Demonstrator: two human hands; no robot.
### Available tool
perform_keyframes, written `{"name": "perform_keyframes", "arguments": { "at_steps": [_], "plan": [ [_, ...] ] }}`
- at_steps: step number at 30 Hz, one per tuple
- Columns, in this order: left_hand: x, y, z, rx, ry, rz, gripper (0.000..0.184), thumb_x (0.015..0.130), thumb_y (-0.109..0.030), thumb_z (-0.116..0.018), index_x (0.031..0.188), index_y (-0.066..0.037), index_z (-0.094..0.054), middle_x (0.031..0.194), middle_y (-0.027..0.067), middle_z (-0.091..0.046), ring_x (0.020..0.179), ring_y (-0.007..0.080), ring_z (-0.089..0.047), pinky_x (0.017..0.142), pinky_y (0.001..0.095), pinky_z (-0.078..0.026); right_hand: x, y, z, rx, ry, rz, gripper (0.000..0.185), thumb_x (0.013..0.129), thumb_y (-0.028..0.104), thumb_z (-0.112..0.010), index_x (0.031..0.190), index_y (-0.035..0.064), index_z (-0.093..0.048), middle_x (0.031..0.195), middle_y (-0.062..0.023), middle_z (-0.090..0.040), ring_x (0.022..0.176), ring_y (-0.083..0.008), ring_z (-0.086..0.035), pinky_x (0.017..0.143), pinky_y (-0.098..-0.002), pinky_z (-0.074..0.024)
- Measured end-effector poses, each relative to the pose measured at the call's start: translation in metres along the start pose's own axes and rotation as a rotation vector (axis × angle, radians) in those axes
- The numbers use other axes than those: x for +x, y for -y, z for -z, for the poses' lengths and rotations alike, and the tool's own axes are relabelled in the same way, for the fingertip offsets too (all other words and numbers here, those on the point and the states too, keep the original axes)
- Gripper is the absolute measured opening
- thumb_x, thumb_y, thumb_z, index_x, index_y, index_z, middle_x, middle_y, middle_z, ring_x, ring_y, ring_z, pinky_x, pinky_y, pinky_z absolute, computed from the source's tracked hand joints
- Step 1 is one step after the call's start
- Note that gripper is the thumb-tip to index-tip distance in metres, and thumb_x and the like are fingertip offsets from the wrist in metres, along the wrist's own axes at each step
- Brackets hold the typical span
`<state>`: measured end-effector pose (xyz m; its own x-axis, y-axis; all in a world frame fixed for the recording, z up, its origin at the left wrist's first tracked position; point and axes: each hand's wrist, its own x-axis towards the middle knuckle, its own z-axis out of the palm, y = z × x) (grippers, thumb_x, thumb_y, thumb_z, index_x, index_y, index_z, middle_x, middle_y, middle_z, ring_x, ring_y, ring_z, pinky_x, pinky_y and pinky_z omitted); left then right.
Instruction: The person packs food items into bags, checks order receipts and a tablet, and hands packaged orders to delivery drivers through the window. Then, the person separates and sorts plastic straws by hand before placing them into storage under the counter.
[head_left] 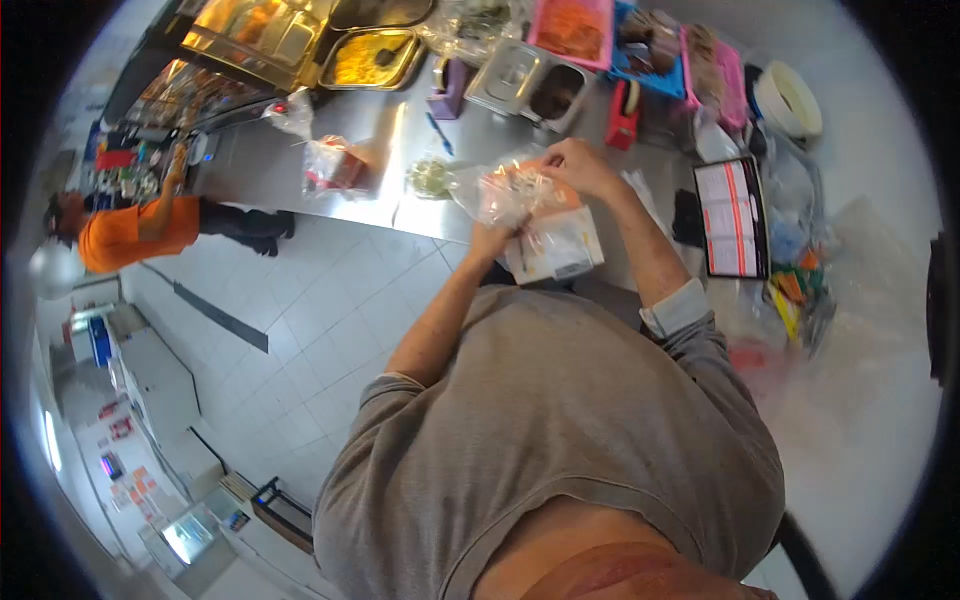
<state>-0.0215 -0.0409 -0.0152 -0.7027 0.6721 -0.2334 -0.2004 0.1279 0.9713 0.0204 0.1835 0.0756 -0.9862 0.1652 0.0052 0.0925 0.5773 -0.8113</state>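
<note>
fisheye distortion bends the room, with blue-tinged black vignetting in the corners. white glare streaks the steel counter [250, 165]; 1 strip light [51, 440] glows at far left, and the display case [262, 35] shines yellow. highlights blur the plastic bag [492, 195]; tablet [733, 218] text is illegible.

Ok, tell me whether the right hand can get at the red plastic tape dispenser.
Probably yes: only bare steel tabletop shows between the right hand and the dispenser, though that hand seems to be pinching the clear plastic bag.
</note>
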Motion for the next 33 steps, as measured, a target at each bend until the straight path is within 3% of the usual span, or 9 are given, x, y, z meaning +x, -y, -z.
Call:
{"name": "perform_keyframes", "arguments": {
  "at_steps": [2, 5, 8, 9, 12, 14, 22, 27, 33],
  "plan": [
    [-0.017, -0.02, -0.012, 0.049, -0.029, -0.02, 0.023, 0.083, -0.015, -0.069, 0.102, -0.004, -0.064, 0.087, 0.0084, -0.066, 0.078, 0.0201, -0.064, 0.069, 0.0329, -0.052, 0.031, 0.034, -0.01, -0.029, -0.187, 0.001, 0.024, 0.078, 0.024, -0.068, 0.091, 0.0048, -0.07, 0.082, -0.0154, -0.069, 0.078, -0.0282, -0.068, 0.075, -0.0376, -0.0527],
    [0.001, 0.057, -0.009, 0.084, -0.062, -0.068, 0.025, 0.077, -0.011, -0.071, 0.1, -0.004, -0.064, 0.085, 0.0103, -0.065, 0.081, 0.0251, -0.064, 0.072, 0.0357, -0.052, 0.084, 0.053, -0.076, 0.082, 0.1, 0.113, 0.027, 0.077, 0.028, -0.068, 0.094, 0.0062, -0.069, 0.084, -0.0155, -0.069, 0.082, -0.0301, -0.068, 0.076, -0.039, -0.0525],
    [-0.001, 0.037, -0.009, 0.193, -0.096, -0.307, 0.029, 0.071, -0.007, -0.072, 0.098, -0.003, -0.064, 0.092, 0.0137, -0.066, 0.085, 0.0288, -0.063, 0.078, 0.0392, -0.05, 0.107, 0.054, -0.137, -0.292, -0.201, 0.219, 0.034, 0.078, 0.032, -0.069, 0.098, 0.0054, -0.068, 0.087, -0.0164, -0.07, 0.084, -0.0327, -0.067, 0.076, -0.0397, -0.0519],
    [-0.011, -0.003, -0.014, 0.275, -0.133, -0.429, 0.03, 0.069, -0.005, -0.072, 0.098, -0.002, -0.064, 0.096, 0.0151, -0.066, 0.087, 0.0299, -0.063, 0.08, 0.0404, -0.05, 0.125, 0.036, -0.155, -0.181, -0.16, 0.055, 0.035, 0.077, 0.033, -0.069, 0.096, 0.0042, -0.069, 0.086, -0.0165, -0.069, 0.082, -0.0331, -0.067, 0.076, -0.0394, -0.0519],
    [-0.023, -0.027, -0.019, 0.256, -0.176, -0.255, 0.037, 0.067, -0.003, -0.073, 0.103, -0.002, -0.062, 0.114, 0.0194, -0.061, 0.099, 0.0325, -0.061, 0.087, 0.0414, -0.048, 0.172, 0.009, -0.172, 0.218, 0.109, -0.517, 0.038, 0.076, 0.035, -0.072, 0.086, -0.0009, -0.071, 0.08, -0.0137, -0.069, 0.072, -0.0278, -0.066, 0.071, -0.0351, -0.0517],
    [-0.01, -0.018, -0.012, 0.481, -0.143, -0.503, 0.041, 0.07, -0.003, -0.071, 0.109, -0.002, -0.059, 0.109, 0.021, -0.061, 0.098, 0.0334, -0.062, 0.087, 0.0431, -0.048, 0.184, -0.02, -0.191, 0.418, 0.08, -0.487, 0.034, 0.077, 0.037, -0.073, 0.079, 0.0031, -0.07, 0.079, -0.0062, -0.068, 0.073, -0.0179, -0.063, 0.064, -0.0311, -0.047],
    [-0.003, -0.026, -0.003, 0.016, 0.057, 0.024, 0.05, 0.072, -0.011, -0.074, 0.117, -0.003, -0.055, 0.117, 0.018, -0.057, 0.107, 0.0328, -0.055, 0.094, 0.0405, -0.044, 0.188, 0.011, -0.18, 0.724, -0.008, -0.429, 0.014, 0.084, 0.018, -0.067, 0.091, 0.0086, -0.058, 0.077, -0.0038, -0.066, 0.074, -0.0114, -0.062, 0.059, -0.0252, -0.0433],
    [-0.001, -0.021, 0.0, -0.028, -0.02, -0.127, 0.041, 0.073, -0.011, -0.073, 0.11, -0.002, -0.058, 0.106, 0.0153, -0.062, 0.1, 0.0263, -0.058, 0.089, 0.0401, -0.046, 0.181, 0.017, -0.176, 0.808, 0.118, -0.319, 0.028, 0.081, 0.008, -0.065, 0.1, 0.0083, -0.044, 0.074, -0.0061, -0.064, 0.071, -0.0137, -0.063, 0.061, -0.0245, -0.0472],
    [0.009, 0.016, 0.009, 0.145, 0.228, -0.014, 0.033, 0.073, -0.013, -0.073, 0.102, -0.003, -0.061, 0.104, 0.0144, -0.064, 0.1, 0.0231, -0.06, 0.091, 0.0402, -0.045, 0.166, 0.044, -0.161, 0.775, 0.235, -0.177, 0.022, 0.081, 0.01, -0.066, 0.097, 0.0097, -0.051, 0.081, -0.0063, -0.064, 0.078, -0.0171, -0.061, 0.069, -0.0282, -0.0476]
  ]
}}
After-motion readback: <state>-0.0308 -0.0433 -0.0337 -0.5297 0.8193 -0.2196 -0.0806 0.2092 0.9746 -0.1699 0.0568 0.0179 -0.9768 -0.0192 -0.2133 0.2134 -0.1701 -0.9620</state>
